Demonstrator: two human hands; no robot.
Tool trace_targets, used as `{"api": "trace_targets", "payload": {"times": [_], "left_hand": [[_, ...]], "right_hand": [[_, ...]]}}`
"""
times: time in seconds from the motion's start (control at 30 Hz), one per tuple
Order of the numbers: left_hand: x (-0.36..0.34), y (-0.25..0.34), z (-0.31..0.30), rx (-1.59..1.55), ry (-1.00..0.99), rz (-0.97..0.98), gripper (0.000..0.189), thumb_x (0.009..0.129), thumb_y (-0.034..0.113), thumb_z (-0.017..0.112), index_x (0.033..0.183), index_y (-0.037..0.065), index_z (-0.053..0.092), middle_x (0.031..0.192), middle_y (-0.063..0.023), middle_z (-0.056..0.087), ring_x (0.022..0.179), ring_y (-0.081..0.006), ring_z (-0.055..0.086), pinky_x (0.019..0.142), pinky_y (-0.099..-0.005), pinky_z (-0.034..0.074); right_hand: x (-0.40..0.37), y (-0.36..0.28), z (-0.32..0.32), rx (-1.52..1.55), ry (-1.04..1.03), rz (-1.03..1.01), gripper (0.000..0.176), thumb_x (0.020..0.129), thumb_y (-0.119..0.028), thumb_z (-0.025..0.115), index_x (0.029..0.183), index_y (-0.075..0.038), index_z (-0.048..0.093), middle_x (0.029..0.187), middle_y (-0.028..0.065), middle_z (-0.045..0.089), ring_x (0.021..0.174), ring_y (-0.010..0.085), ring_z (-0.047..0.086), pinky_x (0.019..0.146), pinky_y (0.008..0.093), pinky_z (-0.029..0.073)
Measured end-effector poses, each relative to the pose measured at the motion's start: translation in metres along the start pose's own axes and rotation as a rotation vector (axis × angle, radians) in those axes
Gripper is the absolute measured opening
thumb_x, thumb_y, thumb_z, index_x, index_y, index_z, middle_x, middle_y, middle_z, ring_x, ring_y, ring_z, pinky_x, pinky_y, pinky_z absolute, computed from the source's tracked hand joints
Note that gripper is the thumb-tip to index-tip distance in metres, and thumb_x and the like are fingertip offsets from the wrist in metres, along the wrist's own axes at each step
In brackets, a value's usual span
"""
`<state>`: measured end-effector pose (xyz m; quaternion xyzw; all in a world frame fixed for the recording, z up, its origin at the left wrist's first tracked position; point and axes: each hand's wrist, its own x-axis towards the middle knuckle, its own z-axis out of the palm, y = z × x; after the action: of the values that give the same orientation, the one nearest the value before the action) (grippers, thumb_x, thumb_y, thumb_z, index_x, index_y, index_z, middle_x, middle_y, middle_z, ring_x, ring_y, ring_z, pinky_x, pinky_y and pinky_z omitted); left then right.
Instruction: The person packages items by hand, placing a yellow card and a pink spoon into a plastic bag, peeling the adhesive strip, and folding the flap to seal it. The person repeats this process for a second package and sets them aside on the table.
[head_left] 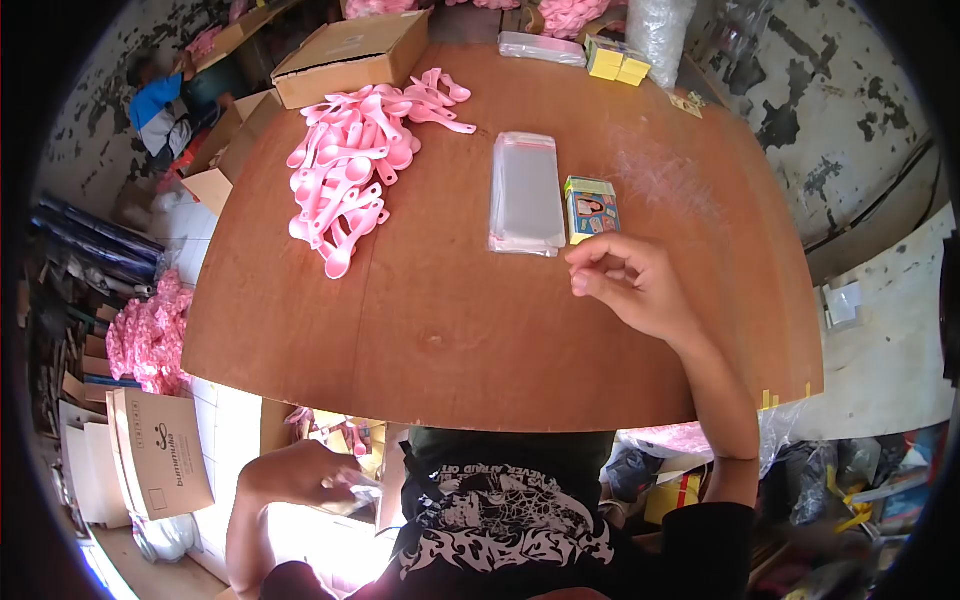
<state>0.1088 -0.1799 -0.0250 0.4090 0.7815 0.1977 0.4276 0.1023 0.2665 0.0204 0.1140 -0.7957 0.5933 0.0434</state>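
Observation:
Low at the left, beyond the table edge, my left hand [300,472] is closed on a clear plastic packet [356,488], whose contents are too blurred to make out. It hangs over an open carton [392,480] on the floor. My right hand [635,285] is above the table with bent fingers, thumb and forefinger apart and nothing between them. Just past its fingertips lies a stack of printed cards [593,210] with a picture on top. Left of the cards is a pile of clear plastic bags [526,195]. Pink measuring spoons [350,170] lie heaped farther left.
A closed cardboard box [350,55] stands at the table's back left. Yellow card stacks [617,60], more bags [542,48] and a plastic roll [660,35] are at the back right. Another person [160,110] sits at far left. A labelled carton [160,452] stands lower left.

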Motion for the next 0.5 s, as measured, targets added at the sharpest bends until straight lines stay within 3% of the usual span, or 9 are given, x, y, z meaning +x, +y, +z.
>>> {"api": "trace_targets", "payload": {"times": [0.03,0.07,0.13,0.17,0.27,0.33,0.4,0.43,0.5], "left_hand": [[-0.010,-0.029,0.021,0.030,0.151,-0.119,0.034,0.081,0.026,0.075,0.104,0.004,0.065,0.083,-0.0150,0.069,0.075,-0.0288,0.068,0.067,-0.0359,0.053],[-0.020,-0.032,0.032,0.029,0.147,-0.122,0.034,0.081,0.026,0.075,0.104,0.004,0.065,0.083,-0.0150,0.069,0.075,-0.0288,0.068,0.067,-0.0359,0.053],[-0.029,-0.035,0.045,0.378,0.287,-0.614,0.029,0.083,0.023,0.070,0.101,0.001,0.063,0.086,-0.0172,0.070,0.081,-0.0317,0.069,0.071,-0.0387,0.053],[-0.026,-0.030,0.041,0.380,0.288,-0.612,0.029,0.083,0.023,0.070,0.101,0.001,0.063,0.086,-0.0172,0.070,0.081,-0.0317,0.069,0.071,-0.0387,0.053],[-0.001,0.008,0.026,-0.142,0.140,-0.156,0.024,0.088,0.020,0.065,0.104,0.001,0.063,0.088,-0.0132,0.071,0.081,-0.0294,0.069,0.071,-0.0367,0.054],[0.016,0.062,-0.002,-0.114,0.053,0.124,0.023,0.090,0.019,0.063,0.105,0.003,0.064,0.087,-0.0115,0.072,0.080,-0.0269,0.070,0.068,-0.0352,0.054],[0.035,0.084,-0.008,-0.148,0.135,0.336,0.024,0.089,0.021,0.065,0.107,0.005,0.064,0.085,-0.0104,0.071,0.076,-0.0269,0.069,0.066,-0.0363,0.054],[0.046,0.092,-0.010,-0.147,0.146,0.333,0.024,0.089,0.021,0.065,0.107,0.005,0.064,0.085,-0.0104,0.071,0.076,-0.0269,0.069,0.066,-0.0363,0.054],[0.071,0.102,-0.015,-0.064,0.400,0.657,0.025,0.087,0.021,0.067,0.108,0.007,0.064,0.081,-0.0098,0.069,0.070,-0.0300,0.067,0.065,-0.0385,0.054]], "right_hand": [[0.005,0.001,-0.003,-0.191,-0.004,-0.024,0.015,0.088,-0.005,0.067,0.102,-0.001,0.065,0.086,0.0050,0.065,0.080,0.0099,0.066,0.067,0.0237,0.053],[0.013,0.005,-0.004,-0.279,0.018,-0.084,0.015,0.085,-0.004,0.067,0.099,0.000,0.067,0.088,0.0073,0.069,0.080,0.0142,0.068,0.066,0.0269,0.052],[0.040,0.010,-0.016,-0.439,-0.002,-0.120,0.019,0.084,-0.006,0.068,0.101,0.000,0.066,0.093,0.0104,0.069,0.082,0.0191,0.068,0.069,0.0304,0.053],[0.056,0.013,-0.024,-0.601,-0.020,-0.156,0.023,0.082,-0.008,0.069,0.103,0.000,0.066,0.097,0.0135,0.070,0.084,0.0241,0.069,0.071,0.0338,0.053],[0.122,0.041,-0.045,-0.776,-0.037,-0.168,0.036,0.080,-0.015,0.069,0.114,-0.002,0.063,0.109,0.0189,0.067,0.096,0.0322,0.066,0.084,0.0402,0.050],[0.164,0.055,-0.055,-0.811,-0.075,-0.158,0.041,0.081,-0.016,0.068,0.119,-0.002,0.061,0.114,0.0195,0.065,0.103,0.0322,0.064,0.089,0.0404,0.048],[0.195,0.072,-0.061,-0.612,-0.190,0.065,0.057,0.082,-0.017,0.068,0.133,0.001,0.049,0.135,0.0181,0.052,0.128,0.0282,0.047,0.107,0.0359,0.037],[0.202,0.079,-0.059,-0.614,-0.195,0.054,0.057,0.082,-0.017,0.068,0.133,0.001,0.049,0.135,0.0181,0.052,0.128,0.0282,0.047,0.107,0.0359,0.037],[0.215,0.086,-0.055,-0.632,-0.322,0.222,0.074,0.077,-0.021,0.075,0.139,0.001,0.042,0.143,0.0186,0.044,0.134,0.0291,0.040,0.110,0.0333,0.034]]}}
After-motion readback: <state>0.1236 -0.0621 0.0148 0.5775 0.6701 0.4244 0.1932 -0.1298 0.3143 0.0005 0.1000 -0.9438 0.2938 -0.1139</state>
